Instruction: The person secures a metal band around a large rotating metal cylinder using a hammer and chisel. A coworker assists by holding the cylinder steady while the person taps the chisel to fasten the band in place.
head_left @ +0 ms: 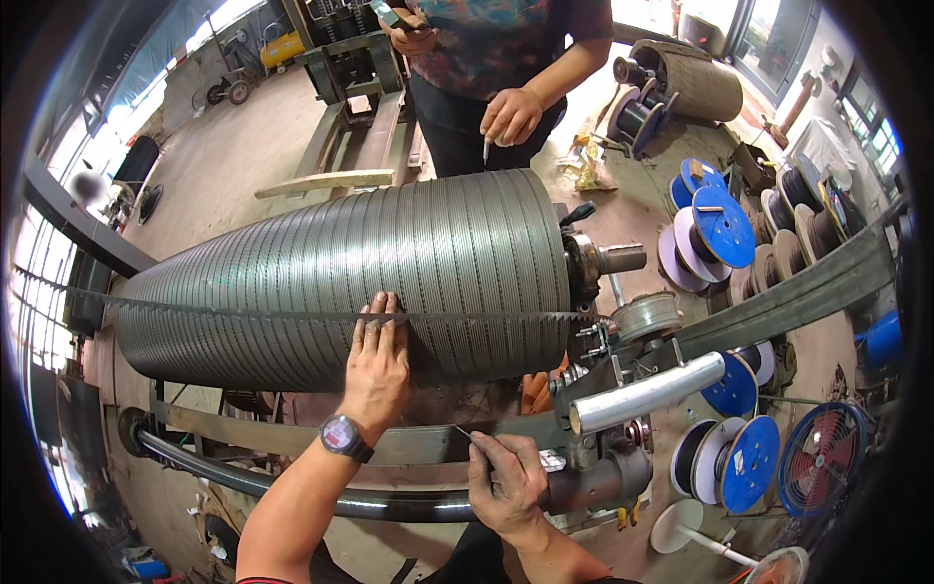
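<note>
So I'm holding the left hand (379, 375) flat over the big ridged drum (467, 248) that's filling mid-frame, fingers stretched out where a thin toothed strip (477, 316) is crossing; can't tell if it's running over or under them. Lower centre, the right hand (511, 479) is curling, pinching a thin pointed piece (462, 429). Up top, a co-worker (501, 49) is standing.

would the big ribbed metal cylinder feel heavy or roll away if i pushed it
The ribbed metal cylinder would likely feel heavy, looking metallic and dwarfing the left hand. Its round form suggests it could turn, and the shaft at its right end hints at spinning in place rather than rolling off. Its close ridges may make it less slippery.
</note>
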The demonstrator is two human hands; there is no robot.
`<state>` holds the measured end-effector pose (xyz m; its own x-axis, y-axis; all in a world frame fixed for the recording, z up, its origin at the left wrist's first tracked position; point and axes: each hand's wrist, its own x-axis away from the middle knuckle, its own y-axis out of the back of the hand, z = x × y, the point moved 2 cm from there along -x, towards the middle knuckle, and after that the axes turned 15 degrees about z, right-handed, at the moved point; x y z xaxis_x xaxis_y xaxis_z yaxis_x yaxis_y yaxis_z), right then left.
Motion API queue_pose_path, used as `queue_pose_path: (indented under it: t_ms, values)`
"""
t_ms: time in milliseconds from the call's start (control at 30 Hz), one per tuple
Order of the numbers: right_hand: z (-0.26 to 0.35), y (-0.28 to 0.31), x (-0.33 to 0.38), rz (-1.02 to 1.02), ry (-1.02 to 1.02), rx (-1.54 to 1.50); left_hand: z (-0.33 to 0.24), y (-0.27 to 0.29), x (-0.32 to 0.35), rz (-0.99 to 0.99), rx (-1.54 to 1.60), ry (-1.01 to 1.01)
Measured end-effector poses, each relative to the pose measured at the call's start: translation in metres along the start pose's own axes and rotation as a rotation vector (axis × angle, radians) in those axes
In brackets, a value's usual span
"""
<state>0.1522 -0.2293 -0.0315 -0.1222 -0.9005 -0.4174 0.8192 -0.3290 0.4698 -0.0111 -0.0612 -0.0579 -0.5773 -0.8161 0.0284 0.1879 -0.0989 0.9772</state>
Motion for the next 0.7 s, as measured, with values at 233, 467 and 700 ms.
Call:
queue_pose_path:
  t_ms: [233,467,700]
  values:
    - [0.005,-0.006,0.003,-0.017,-0.013,0.008,0.016,0.041,-0.004,0.037,0.148,-0.052]
    - [0.005,0.01,0.01,0.009,-0.039,0.052,0.052,0.049,-0.038,-0.059,0.09,0.067]
    - [0.0,0.026,0.011,0.029,-0.006,0.058,0.049,0.044,-0.043,0.045,0.142,0.038]
